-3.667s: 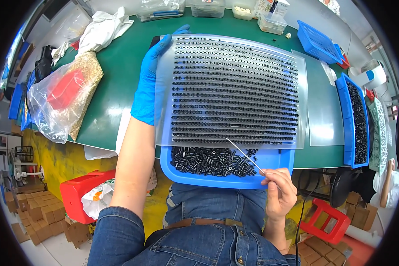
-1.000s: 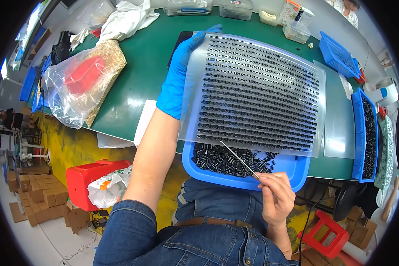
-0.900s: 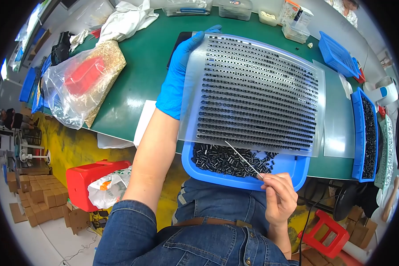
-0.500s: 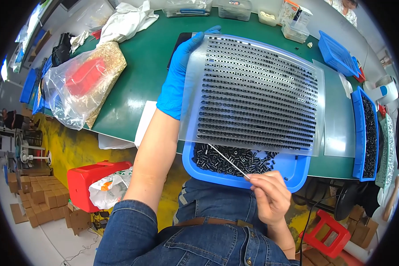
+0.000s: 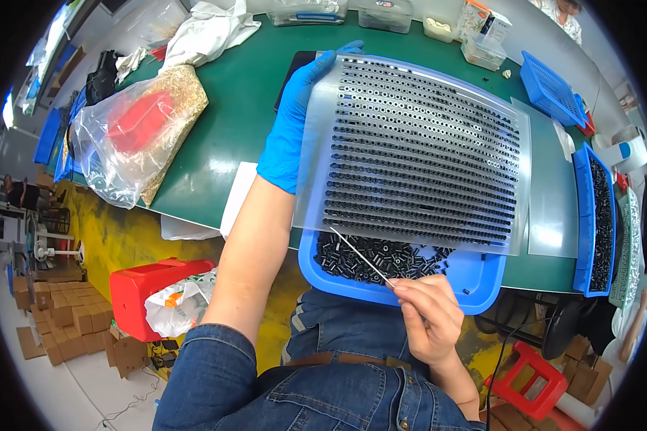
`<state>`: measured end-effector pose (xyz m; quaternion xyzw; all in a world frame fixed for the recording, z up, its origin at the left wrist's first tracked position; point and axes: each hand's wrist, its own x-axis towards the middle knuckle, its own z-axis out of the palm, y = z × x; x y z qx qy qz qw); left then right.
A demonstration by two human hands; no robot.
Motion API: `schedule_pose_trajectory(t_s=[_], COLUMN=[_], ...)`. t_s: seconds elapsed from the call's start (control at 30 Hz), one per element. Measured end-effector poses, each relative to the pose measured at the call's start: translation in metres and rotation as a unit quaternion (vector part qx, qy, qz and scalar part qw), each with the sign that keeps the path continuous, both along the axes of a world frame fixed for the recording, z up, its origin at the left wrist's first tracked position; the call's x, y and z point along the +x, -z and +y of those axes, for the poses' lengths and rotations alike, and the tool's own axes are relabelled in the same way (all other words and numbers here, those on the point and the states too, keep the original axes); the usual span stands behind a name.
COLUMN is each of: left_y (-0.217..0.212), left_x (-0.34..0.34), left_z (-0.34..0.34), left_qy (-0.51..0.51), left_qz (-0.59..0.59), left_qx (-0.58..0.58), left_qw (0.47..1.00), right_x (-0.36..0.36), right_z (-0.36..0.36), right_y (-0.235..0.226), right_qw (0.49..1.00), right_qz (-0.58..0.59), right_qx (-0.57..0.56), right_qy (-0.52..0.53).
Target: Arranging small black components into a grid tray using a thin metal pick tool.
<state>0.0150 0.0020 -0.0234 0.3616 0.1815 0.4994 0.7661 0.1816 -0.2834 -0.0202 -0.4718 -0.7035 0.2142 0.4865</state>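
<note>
My left hand [image 5: 300, 97], in a blue glove, is closed around the left edge of a clear plate [image 5: 319, 136]. Rows of small black cylindrical parts [image 5: 424, 154] stand in this plate, which lies tilted over a blue tray [image 5: 474, 291]. Loose black parts [image 5: 366, 258] fill the tray's near left portion. Bare and closed, my right hand [image 5: 433, 316] pinches a thin metal rod [image 5: 363, 257] over the tray's near rim. The rod's tip reaches the plate's lower left edge; whether it touches cannot be told.
A clear bag [image 5: 133, 144] with a red scoop lies left on the green table [image 5: 230, 86]. At right stand a blue bin [image 5: 586, 237] of black parts and a blue basket [image 5: 550, 86]. Another clear sheet [image 5: 552, 208] lies beside the tray. Red stools [image 5: 133, 302] stand below.
My right hand has shifted slightly left and up, bringing the rod's tip to the plate's lower left corner. My left hand keeps its hold on the plate.
</note>
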Motion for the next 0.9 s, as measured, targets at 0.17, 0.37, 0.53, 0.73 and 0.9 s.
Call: schedule_pose_trajectory(t_s=[0.17, 0.37, 0.53, 0.73, 0.9], left_y=[0.0, -0.002, 0.006, 0.002, -0.005], left_x=[0.0, 0.0, 0.0, 0.002, 0.004], left_z=[0.0, -0.002, 0.005, 0.001, -0.005], left_qy=[-0.016, -0.009, 0.009, -0.006, -0.029], left_qz=[0.009, 0.012, -0.024, -0.009, 0.013], left_qx=[0.001, 0.001, -0.009, 0.001, 0.003], left_qw=[1.0, 1.0, 1.0, 1.0, 0.999], right_x=[-0.001, -0.001, -0.005, -0.014, -0.024], right_z=[0.002, 0.0, -0.001, -0.003, -0.005], right_y=[0.002, -0.001, -0.004, -0.017, -0.032], right_qw=[1.0, 1.0, 0.998, 0.986, 0.962], right_qz=[-0.01, -0.015, -0.053, -0.154, -0.255], right_qx=[0.004, 0.014, 0.035, 0.065, 0.089], right_qy=[-0.002, 0.007, 0.01, -0.003, -0.027])
